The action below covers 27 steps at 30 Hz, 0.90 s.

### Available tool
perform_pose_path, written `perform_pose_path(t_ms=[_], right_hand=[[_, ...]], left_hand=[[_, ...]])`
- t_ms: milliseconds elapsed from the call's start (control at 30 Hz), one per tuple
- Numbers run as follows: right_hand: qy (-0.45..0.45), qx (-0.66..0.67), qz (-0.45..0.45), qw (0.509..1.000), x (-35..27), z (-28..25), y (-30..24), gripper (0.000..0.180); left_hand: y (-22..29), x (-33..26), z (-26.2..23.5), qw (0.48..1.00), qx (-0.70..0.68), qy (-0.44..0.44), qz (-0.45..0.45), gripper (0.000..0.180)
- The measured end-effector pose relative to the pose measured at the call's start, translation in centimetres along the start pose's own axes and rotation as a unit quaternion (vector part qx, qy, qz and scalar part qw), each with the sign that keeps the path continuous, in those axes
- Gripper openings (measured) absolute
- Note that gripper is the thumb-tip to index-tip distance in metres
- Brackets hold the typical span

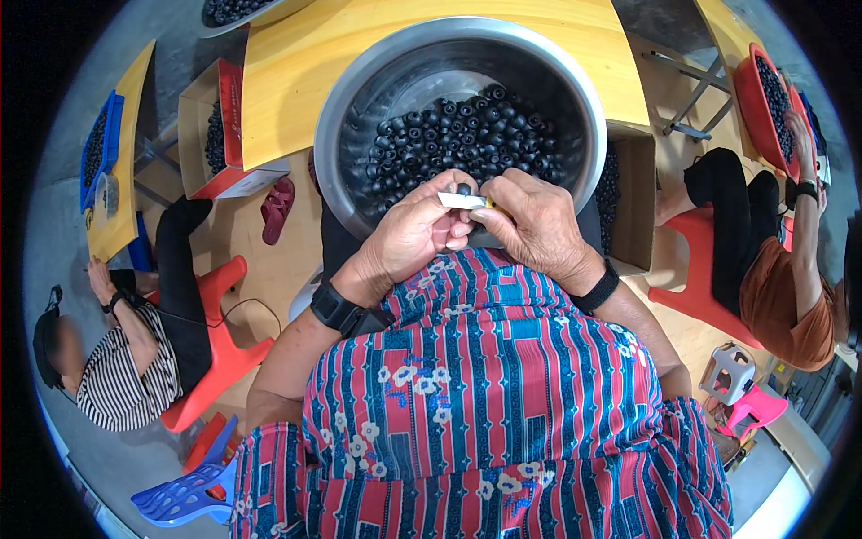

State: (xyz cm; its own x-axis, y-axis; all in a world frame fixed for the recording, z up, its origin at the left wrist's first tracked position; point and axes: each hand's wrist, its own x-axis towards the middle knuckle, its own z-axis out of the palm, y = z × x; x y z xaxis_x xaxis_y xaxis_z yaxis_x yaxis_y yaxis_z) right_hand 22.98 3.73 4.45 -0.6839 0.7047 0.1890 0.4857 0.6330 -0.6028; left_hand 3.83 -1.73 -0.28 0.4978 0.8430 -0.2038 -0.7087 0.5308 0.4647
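Both hands meet above the near rim of a wide metal bowl, which holds many small black round parts with holes in them. Between thumb and fingers, my left hand pinches one small black round part. My right hand is closed around a utility knife, mostly hidden by the fingers; a bit of yellow shows. Its pale flat blade points left, close against the held part. Whether the blade touches it, I cannot tell.
Behind the bowl lies a yellow wooden table. Cardboard boxes with black parts stand left and right. Co-workers sit at both sides on red chairs; the right one's hand is at a red basin. A red slipper lies on the floor.
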Motion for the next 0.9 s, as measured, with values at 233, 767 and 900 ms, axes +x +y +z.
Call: perform_pose_path(t_ms=[233, 767, 900], right_hand=[[0.009, 0.018, 0.005, 1.000, -0.1, 0.1, 0.1, 0.020], [0.031, 0.085, 0.156, 0.984, 0.3, 0.1, 0.8, 0.021], [0.043, 0.147, 0.145, 0.978, 0.2, 0.3, 1.2, 0.018]], left_hand=[[0.1, 0.0, 0.4, 1.000, 0.008, 0.000, 0.010, 0.020], [-0.4, 0.1, 1.1, 0.998, -0.025, -0.046, 0.022, 0.020], [-0.1, 0.1, 1.0, 0.999, 0.001, -0.007, 0.041, 0.020]])
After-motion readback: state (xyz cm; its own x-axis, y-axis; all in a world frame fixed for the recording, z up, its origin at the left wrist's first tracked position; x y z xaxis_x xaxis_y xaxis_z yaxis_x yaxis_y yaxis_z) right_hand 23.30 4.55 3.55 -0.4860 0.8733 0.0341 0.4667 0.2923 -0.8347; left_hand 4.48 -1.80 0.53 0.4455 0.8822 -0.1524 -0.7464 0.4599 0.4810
